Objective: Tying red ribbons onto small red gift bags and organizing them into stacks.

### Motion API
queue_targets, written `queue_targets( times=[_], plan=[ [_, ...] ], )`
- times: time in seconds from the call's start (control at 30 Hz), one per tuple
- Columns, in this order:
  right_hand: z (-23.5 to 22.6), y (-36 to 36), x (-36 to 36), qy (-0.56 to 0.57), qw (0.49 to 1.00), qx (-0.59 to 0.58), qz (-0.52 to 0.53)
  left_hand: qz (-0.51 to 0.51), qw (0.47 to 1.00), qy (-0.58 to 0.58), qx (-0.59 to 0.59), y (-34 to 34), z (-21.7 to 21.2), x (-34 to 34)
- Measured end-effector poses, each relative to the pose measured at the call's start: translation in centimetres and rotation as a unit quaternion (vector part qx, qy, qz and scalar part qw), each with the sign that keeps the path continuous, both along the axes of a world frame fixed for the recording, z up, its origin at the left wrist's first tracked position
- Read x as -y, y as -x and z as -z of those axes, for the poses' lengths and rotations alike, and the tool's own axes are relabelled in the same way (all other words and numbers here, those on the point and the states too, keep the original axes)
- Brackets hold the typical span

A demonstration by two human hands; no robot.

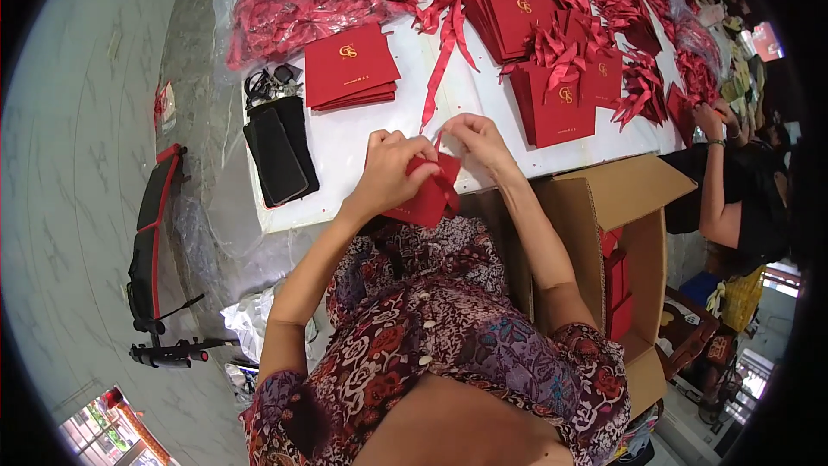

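At the table's near edge my left hand (390, 173) grips a small red paper bag (421, 207), thumb over its upper part. My right hand (479, 143), just to the right, pinches a thin red ribbon (440, 140) at the bag's top. The bag hangs tilted over my lap, partly hidden by my left fingers. Ahead of my hands, a loose bunch of red ribbons (450, 34) trails toward me on the white table (345, 142). Flat red bags (352, 60) with gold print lie stacked to the left.
A plastic sack of red ribbons (297, 2) lies at the far left, above a black phone (278, 155) and keys (274, 84). Ribboned red bags (561, 103) stand in piles on the right. An opened cardboard box (586, 207) holds red items beside me. Another person's hand (711, 119) works further right.
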State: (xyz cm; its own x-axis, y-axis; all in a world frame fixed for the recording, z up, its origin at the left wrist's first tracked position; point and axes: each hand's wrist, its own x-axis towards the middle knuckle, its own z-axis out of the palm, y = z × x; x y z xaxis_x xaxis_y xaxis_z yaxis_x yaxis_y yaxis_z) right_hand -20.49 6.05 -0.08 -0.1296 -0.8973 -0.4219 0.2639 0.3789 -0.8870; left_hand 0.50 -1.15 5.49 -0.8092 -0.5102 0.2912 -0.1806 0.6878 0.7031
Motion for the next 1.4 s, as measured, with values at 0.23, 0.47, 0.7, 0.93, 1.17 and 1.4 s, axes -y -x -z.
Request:
queue_targets(
  times=[0.23,0.47,0.7,0.93,1.17,1.4],
  plan=[
    [-1.6,0.4,-3.9,0.055,0.966,-0.194,-0.159,-0.129,0.992,-0.001,0.013,-0.5,1.4,0.9],
    [-2.8,-2.3,-4.2,0.080,0.977,-0.125,-0.153,-0.185,0.972,0.141,-0.034,1.4,2.7,1.1],
    [-1.3,-2.6,-1.5,0.062,0.993,-0.098,0.002,-0.094,0.928,-0.360,-0.007,1.3,3.8,-5.2],
    [-1.4,-0.4,-2.2,0.045,0.900,-0.432,0.042,-0.030,0.904,-0.425,-0.032,-3.9,6.2,-4.1],
    [-4.6,-4.8,-1.6,0.290,0.834,-0.469,-0.014,-0.079,0.878,-0.472,-0.034,-3.9,4.8,-0.3],
    [-3.4,-7.6,-0.3,0.217,0.919,-0.322,-0.074,-0.096,0.825,-0.542,-0.125,-3.4,4.7,1.1]
  ],
)
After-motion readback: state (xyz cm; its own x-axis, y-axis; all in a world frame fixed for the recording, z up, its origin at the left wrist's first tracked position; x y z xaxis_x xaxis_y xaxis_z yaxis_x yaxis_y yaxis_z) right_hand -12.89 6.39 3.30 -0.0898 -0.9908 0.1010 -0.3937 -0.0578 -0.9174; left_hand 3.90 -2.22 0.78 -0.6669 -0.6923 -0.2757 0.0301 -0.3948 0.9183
